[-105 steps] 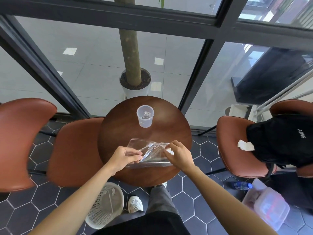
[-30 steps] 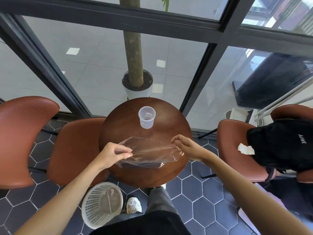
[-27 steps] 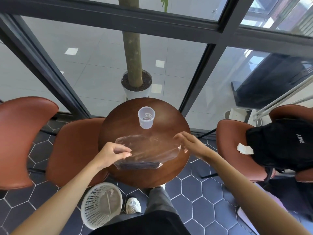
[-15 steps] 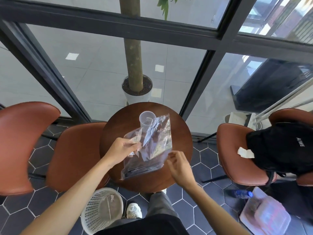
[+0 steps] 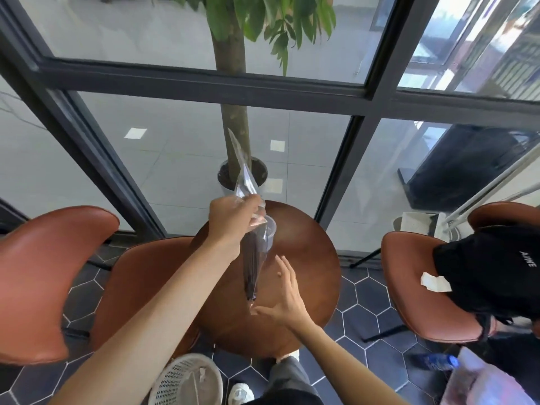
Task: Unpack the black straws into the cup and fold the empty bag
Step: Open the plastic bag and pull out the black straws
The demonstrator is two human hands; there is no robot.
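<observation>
Nearest, a white basket stands on the dark tiled floor beside the person's shoe. Above the round brown tabletop, the right hand is spread flat with straight fingers, holding nothing, just under the low end of the clear bag. The black straws lie bunched in that lower end. Farther on, the left hand has a closed grip around the bag's middle, holding it raised and tilted, its upper part pointing away toward the window. The plastic cup stands on the tabletop just behind the bag, partly hidden by it. Brown chairs flank the tabletop; the right one carries a black backpack. Beyond the glass stands a potted tree.
</observation>
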